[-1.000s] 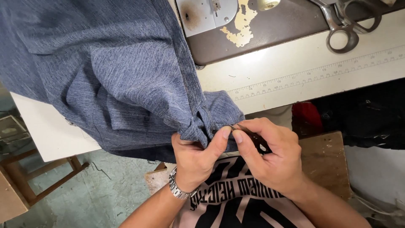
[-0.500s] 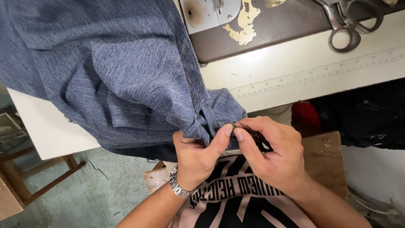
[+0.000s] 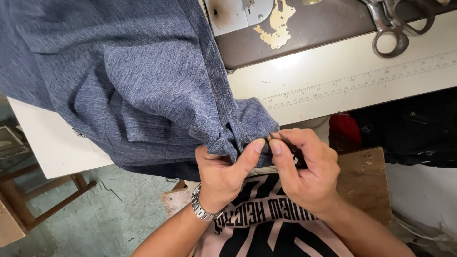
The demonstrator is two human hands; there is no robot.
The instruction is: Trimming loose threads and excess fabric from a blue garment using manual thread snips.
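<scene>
Currently left hand [image 3: 220,176] and right hand [image 3: 304,173] both pinch the bunched hem of the blue-grey fabric [image 3: 143,81] hanging off the sewing table's [image 3: 333,81] front edge; scissors [image 3: 395,24] at far corner.

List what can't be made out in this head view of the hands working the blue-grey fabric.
- Small dark tool in the right hand: mostly covered by the fingers, kind unclear.
- Seam spot pinched by the left hand: hidden under bunched blue-grey fabric and thumbs.
- Scissors: blades cut off by the top edge.
- Sewing machine bed: upper part outside the frame.
- Table: largely draped by fabric.
</scene>
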